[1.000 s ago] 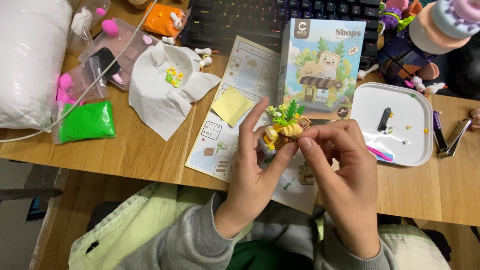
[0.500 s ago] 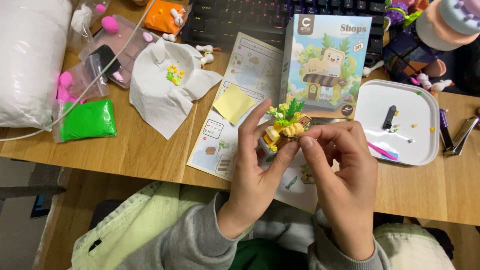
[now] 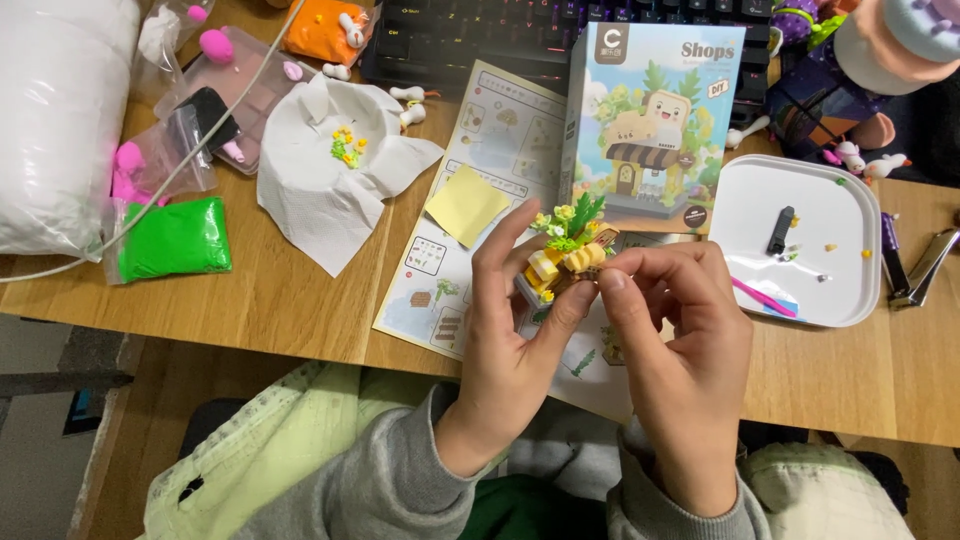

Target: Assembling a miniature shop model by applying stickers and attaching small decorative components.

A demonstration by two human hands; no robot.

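- A wooden desk (image 3: pixel 300 300) fills the view from above, its near edge meeting the person's lap and grey sleeves.
- Nearest, the left hand (image 3: pixel 510 345) and right hand (image 3: pixel 685 350) meet just above the desk edge, both curled around a small brick model (image 3: pixel 562 262) of yellow and white blocks topped with green leaves.
- The left thumb and fingers pinch the model from its left side and from beneath; the right fingertips press against its right side, so both hands are closed on it.
- Under the hands lies an unfolded instruction sheet (image 3: pixel 470 200), with a yellow sticky note (image 3: pixel 467 205) on it.
- To the left, a crumpled white tissue (image 3: pixel 330 180) holds a few tiny yellow and green pieces; further left sits a green bag (image 3: pixel 175 238) beside pink-filled plastic bags.
- To the right, a white square tray (image 3: pixel 800 240) carries a dark brick, a pink tool and scattered bits.
- Beyond the model stands the picture box (image 3: pixel 655 125) showing a little shop.
- Farthest back, a dark keyboard (image 3: pixel 480 35) runs along the desk.
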